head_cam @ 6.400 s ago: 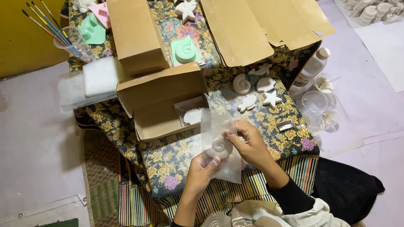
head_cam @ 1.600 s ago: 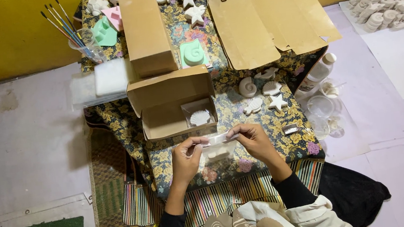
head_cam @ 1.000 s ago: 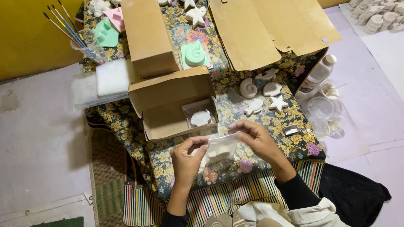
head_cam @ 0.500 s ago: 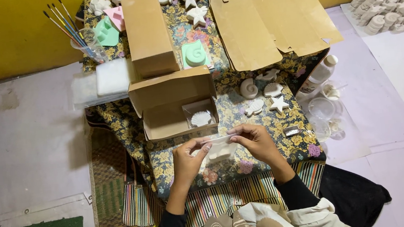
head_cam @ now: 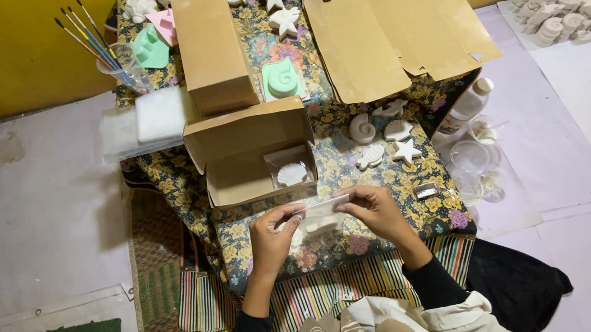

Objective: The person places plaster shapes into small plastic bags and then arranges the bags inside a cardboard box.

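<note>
While pinching a small clear bag between left hand and right hand, one shell already boxed; four figures left unpacked.

both hands, left hand and right hand, pinch a clear plastic pouch just before the open cardboard box.

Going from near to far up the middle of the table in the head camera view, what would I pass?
Clear plastic bag held by left hand and right hand → open cardboard box → green mould → white star casts.
</note>
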